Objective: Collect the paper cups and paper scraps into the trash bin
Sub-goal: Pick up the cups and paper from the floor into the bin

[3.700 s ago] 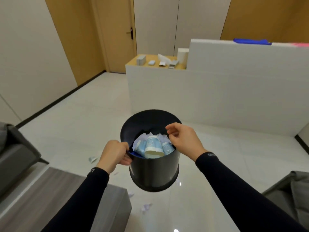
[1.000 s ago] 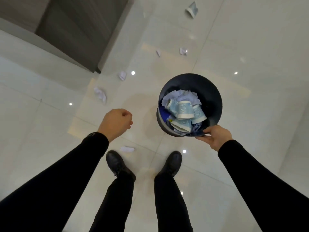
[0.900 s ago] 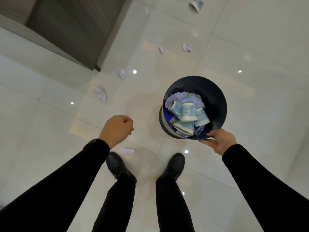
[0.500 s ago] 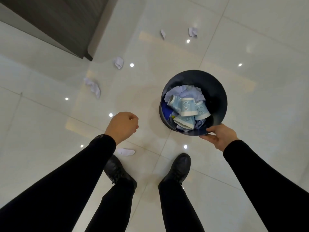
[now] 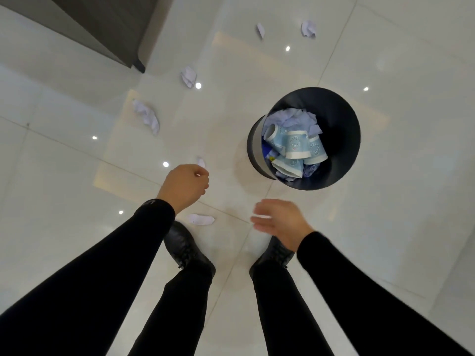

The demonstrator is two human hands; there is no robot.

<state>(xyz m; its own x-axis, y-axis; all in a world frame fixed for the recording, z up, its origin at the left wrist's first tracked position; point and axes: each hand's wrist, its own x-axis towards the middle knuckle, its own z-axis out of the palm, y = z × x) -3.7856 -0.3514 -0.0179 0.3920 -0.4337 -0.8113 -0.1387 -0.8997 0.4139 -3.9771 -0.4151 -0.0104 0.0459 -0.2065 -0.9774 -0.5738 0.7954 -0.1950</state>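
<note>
Both arms in black sleeves reach forward and down over the pale tiled floor (image 5: 411, 227), seen from above with two black shoes (image 5: 187, 250) planted near the lower middle of the frame. The left hand (image 5: 183, 186) hangs at centre-left, knuckles up and fingers curled into a loose fist; a small white bit shows at its fingertips, though it is hard to say whether that is pinched or just lying on the floor behind. The right hand (image 5: 280, 222) sits lower and right of centre, blurred, palm turned inward with its fingers spread loosely and stretched toward the left, holding nothing and clear of the bin. The black trash bin (image 5: 344, 140) stands on the floor at centre-right, above the right hand, its long axis upright and its round mouth facing up at the camera. Inside lie several pale blue paper cups (image 5: 295, 145) tipped on their sides, rims pointing toward the lower right, on top of crumpled paper. Loose paper scraps dot the floor: a flat one (image 5: 201, 219) just beside the left shoe, a long crumpled one (image 5: 147, 118) at middle-left, another (image 5: 189, 77) above it, and two (image 5: 308, 29) near the top edge. A grey cabinet corner (image 5: 115, 29) fills the upper left.
</note>
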